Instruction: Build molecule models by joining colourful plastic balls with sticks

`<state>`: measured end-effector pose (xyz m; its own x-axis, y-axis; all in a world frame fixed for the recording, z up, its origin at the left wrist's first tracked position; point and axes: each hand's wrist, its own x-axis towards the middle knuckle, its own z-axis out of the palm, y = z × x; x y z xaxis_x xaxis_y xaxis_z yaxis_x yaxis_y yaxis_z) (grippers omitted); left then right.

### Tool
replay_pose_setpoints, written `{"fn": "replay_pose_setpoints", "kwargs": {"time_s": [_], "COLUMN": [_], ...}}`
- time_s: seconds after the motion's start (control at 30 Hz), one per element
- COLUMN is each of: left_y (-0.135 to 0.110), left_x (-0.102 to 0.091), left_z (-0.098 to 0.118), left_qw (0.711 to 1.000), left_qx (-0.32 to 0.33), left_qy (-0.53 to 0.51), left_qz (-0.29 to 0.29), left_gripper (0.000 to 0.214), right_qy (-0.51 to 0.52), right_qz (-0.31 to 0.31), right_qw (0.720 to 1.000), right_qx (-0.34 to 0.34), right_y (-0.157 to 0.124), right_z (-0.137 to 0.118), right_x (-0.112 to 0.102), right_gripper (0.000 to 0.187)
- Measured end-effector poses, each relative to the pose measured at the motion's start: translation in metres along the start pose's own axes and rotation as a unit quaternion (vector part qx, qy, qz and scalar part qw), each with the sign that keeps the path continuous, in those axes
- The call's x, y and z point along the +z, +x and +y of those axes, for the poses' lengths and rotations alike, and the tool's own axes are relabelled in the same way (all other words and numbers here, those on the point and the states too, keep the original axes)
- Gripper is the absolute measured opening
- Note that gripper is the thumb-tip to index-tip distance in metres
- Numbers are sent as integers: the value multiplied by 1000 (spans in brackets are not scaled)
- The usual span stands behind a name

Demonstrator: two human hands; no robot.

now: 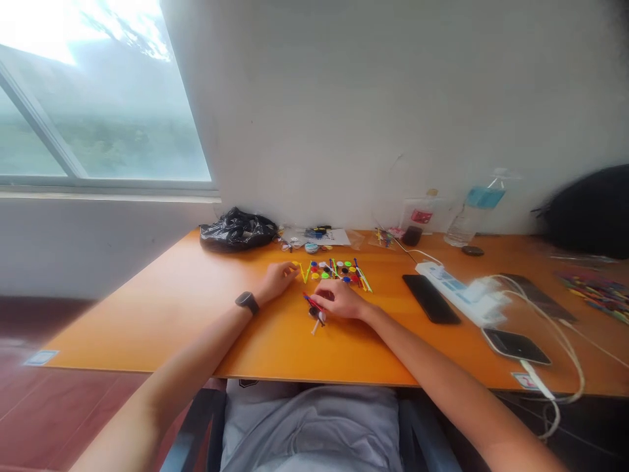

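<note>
Red stick (315, 303) sits at the right fingers (322, 287), apparently pinched; left fingers (289, 267) rest beside a yellow stick (303, 273), grip indeterminable. Piece handling appears in hand; next move calls for fine control.

Desk-work room, resembling an office or study; which of the 2 cannot be told. A wood-coloured desk (147, 314) stands against a plain pale wall (344, 118), with a framed window (128, 137) at left and reddish floor tiles (29, 393) below. Indicative furnishings: a chair (192, 429) with armrests, a power strip (445, 288), and 2 labels (42, 358) at the desk's front edge.
</note>
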<state>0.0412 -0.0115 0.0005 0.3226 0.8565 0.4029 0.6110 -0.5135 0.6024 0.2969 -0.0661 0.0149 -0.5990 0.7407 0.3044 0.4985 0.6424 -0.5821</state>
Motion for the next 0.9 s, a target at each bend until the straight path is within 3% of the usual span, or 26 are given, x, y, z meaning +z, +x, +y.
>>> {"fn": "replay_pose_setpoints", "kwargs": {"time_s": [0.23,0.37,0.67,0.9], "left_y": [-1,2,4,3], "left_x": [13,20,23,21], "left_z": [15,17,11,15], "left_qw": [994,988,991,988], "left_qx": [-1,-23,-43,-49], "left_qy": [101,148,125,146], "left_qz": [-40,-32,-1,-9], "left_gripper": [30,20,23,12], "right_qy": [-25,-33,-49,-55], "right_qz": [15,19,17,12], "right_qw": [1000,999,999,998], "right_qx": [-2,-3,-9,-11], "right_y": [3,3,2,2], "right_z": [1,2,5,6], "right_x": [0,0,2,1], "right_gripper": [32,33,38,36]}}
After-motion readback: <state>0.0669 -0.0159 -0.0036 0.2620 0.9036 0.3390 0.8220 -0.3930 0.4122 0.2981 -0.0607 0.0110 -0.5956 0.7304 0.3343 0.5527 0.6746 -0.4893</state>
